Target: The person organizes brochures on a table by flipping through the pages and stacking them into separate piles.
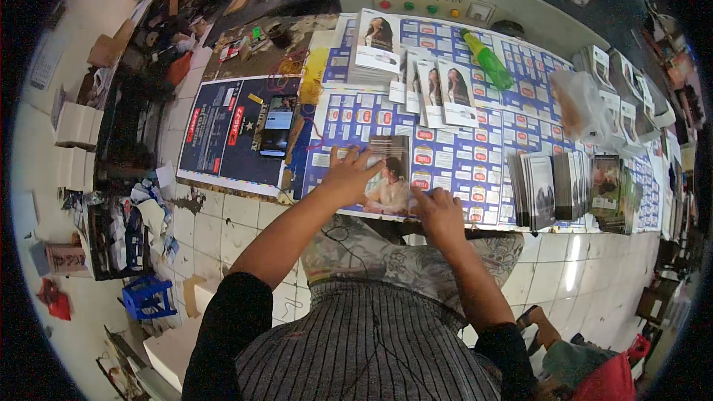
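A small stack of printed cards or booklets (pixel 390 182) with a photo of a person on top lies at the table's near edge. My left hand (pixel 350 178) rests on its left side with the fingers spread, holding nothing. At its right side is my right hand (pixel 441 215), index finger stretched toward the stack's edge; its other fingers are partly bent and I see nothing in it. Farther back stand a taller stack of white printed packets (pixel 376 44) and several loose packets (pixel 453 89) fanned out beside it.
Printed blue-and-white sheets (pixel 475 148) cover the table. On the right stand rows of booklets (pixel 535 189) and a clear plastic bag (pixel 583 104). A green bottle (pixel 486 59) lies behind. To the left are a phone (pixel 278 125) and yellow string (pixel 292 65). Another person (pixel 587 360) is at lower right.
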Demonstrator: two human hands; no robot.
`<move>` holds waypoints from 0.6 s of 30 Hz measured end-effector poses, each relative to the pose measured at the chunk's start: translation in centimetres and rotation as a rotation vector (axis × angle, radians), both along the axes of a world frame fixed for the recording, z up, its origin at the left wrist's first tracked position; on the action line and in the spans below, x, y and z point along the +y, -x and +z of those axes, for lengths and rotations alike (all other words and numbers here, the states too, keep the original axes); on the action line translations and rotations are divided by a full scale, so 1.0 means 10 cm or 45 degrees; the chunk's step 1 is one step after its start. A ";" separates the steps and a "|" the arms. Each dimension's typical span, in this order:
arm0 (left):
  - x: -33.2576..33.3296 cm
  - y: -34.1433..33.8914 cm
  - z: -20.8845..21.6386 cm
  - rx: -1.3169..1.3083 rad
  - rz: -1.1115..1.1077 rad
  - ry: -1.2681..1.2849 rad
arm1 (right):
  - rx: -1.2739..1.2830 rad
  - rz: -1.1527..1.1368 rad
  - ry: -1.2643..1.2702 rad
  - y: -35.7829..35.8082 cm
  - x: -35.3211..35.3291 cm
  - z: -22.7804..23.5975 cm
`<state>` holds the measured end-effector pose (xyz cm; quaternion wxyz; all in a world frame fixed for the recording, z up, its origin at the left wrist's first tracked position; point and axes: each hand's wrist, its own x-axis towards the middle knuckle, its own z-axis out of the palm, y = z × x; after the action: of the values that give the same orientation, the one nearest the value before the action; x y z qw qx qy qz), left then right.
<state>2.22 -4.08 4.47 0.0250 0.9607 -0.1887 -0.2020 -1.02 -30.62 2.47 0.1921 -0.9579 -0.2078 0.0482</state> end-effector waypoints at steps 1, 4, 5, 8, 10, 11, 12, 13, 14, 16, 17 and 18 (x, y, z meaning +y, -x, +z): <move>0.01 0.01 0.02 0.002 0.002 -0.003 | -0.108 0.024 0.054 -0.04 0.05 -0.02; -0.04 0.00 0.04 -0.014 0.013 0.013 | -0.406 -0.158 0.130 -0.51 0.07 -0.15; -0.05 -0.02 0.01 0.006 0.008 -0.001 | -0.411 -0.161 0.128 -0.66 0.09 -0.15; -0.06 -0.02 0.01 0.020 0.012 0.004 | -0.476 -0.234 0.146 -0.97 0.13 -0.14; -0.05 0.00 0.01 0.013 0.028 0.026 | -0.467 -0.197 0.112 -1.06 0.17 -0.15; -0.05 0.01 0.00 0.023 0.036 0.023 | -0.474 -0.209 0.138 -1.07 0.18 -0.16; -0.04 0.00 -0.02 0.033 0.043 0.021 | -0.483 -0.201 0.136 -1.08 0.17 -0.17; -0.02 0.01 -0.03 0.029 0.062 0.018 | -0.487 -0.193 0.096 -1.07 0.18 -0.17; -0.01 0.00 -0.05 0.035 0.046 0.009 | -0.489 -0.186 0.057 -1.06 0.18 -0.18; 0.00 -0.01 -0.07 0.038 0.052 -0.009 | -0.485 -0.173 0.005 -1.03 0.13 -0.15; -0.02 0.00 -0.07 0.048 0.045 0.001 | -0.473 -0.184 -0.024 -1.00 0.11 -0.12; -0.03 -0.01 -0.07 0.059 0.036 0.011 | -0.460 -0.195 -0.053 -1.01 0.08 -0.10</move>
<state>2.29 -4.42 3.72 0.0366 0.9583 -0.1754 -0.2228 9.07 -29.78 1.52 0.1744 -0.9599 -0.1662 -0.1436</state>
